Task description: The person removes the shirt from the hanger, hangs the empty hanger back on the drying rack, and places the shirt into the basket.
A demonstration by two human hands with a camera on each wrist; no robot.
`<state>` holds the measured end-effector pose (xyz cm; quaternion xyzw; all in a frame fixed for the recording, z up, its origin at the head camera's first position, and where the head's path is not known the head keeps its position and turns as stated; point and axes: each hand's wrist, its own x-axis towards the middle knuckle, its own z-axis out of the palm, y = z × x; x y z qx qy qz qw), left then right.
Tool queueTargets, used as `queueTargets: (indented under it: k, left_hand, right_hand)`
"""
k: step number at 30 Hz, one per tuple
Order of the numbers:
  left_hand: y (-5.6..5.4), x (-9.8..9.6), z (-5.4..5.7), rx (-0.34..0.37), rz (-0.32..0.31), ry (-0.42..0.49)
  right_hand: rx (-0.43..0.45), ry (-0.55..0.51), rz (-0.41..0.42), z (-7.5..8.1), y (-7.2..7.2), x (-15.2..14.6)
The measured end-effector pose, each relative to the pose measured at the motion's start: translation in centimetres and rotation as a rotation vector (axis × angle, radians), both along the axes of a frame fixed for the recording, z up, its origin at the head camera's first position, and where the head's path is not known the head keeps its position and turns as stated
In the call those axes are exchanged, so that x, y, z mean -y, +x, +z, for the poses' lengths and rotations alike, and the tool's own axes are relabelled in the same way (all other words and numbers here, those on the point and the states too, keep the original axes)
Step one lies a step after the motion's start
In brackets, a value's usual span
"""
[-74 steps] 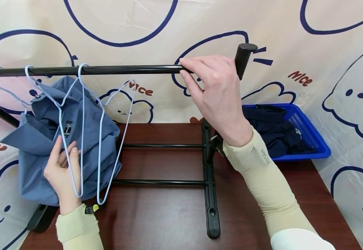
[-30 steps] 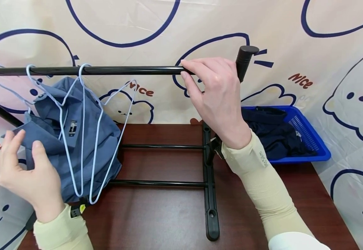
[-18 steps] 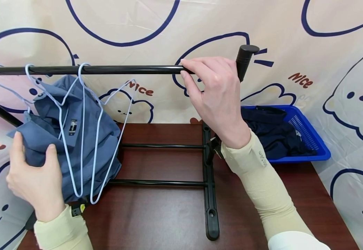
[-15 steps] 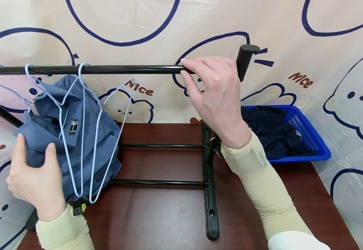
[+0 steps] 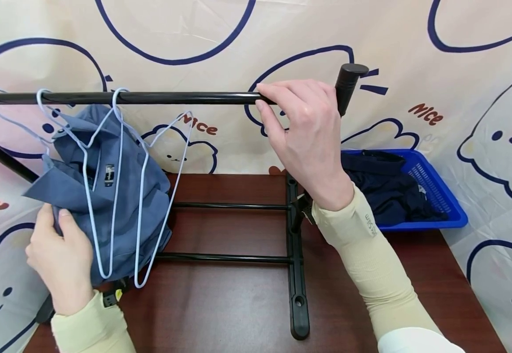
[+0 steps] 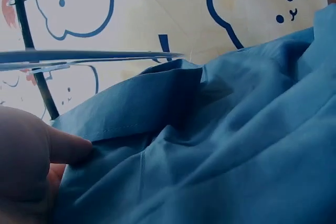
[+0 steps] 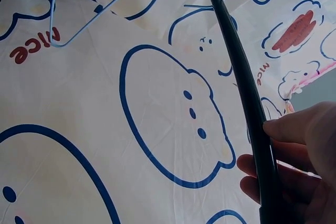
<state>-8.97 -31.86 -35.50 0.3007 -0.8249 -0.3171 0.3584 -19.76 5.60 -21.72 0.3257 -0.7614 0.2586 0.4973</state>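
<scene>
A blue collared shirt (image 5: 128, 215) hangs under the left part of the black rail (image 5: 194, 98), a dark label showing inside its neck. My left hand (image 5: 62, 260) pinches the shirt's edge just below the collar, thumb on the cloth; the left wrist view shows the thumb (image 6: 73, 149) against the blue fabric. Several light blue hangers hook over the rail, one hanger (image 5: 140, 215) standing in front of the shirt. Which hanger bears the shirt I cannot tell. Near the rail's right end my right hand (image 5: 306, 132) grips it, thumb and fingers on either side in the right wrist view.
A blue basket (image 5: 452, 208) with dark navy clothing (image 5: 384, 191) inside stands on the right of the brown table (image 5: 220, 314). The rack's black foot (image 5: 299, 294) and lower crossbars lie ahead. A patterned curtain (image 5: 220, 29) closes off the back and sides.
My left hand left the middle of the shirt, swung left to the collar, then slid slightly down and right along its edge. The collar tip now spreads outward. My right hand stays on the rail.
</scene>
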Motion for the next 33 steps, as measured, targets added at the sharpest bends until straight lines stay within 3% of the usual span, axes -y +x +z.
queueTargets:
  k: [5, 10, 26, 33]
  left_hand:
    - [-0.1, 0.1, -0.1, 0.053, -0.085, 0.098]
    - [-0.3, -0.2, -0.1, 0.035, -0.089, 0.126]
    - [-0.7, -1.2, 0.7, -0.139, -0.084, 0.100]
    - [-0.4, -1.5, 1.0, -0.207, -0.050, 0.090]
  right_hand:
    - [-0.001, -0.002, -0.001, -0.1, 0.0, 0.0]
    - [-0.009, -0.006, 0.001, -0.2, 0.0, 0.0]
    - [-0.019, -0.009, 0.002, -0.2, -0.1, 0.0]
    - [-0.014, -0.010, 0.005, -0.2, 0.0, 0.0]
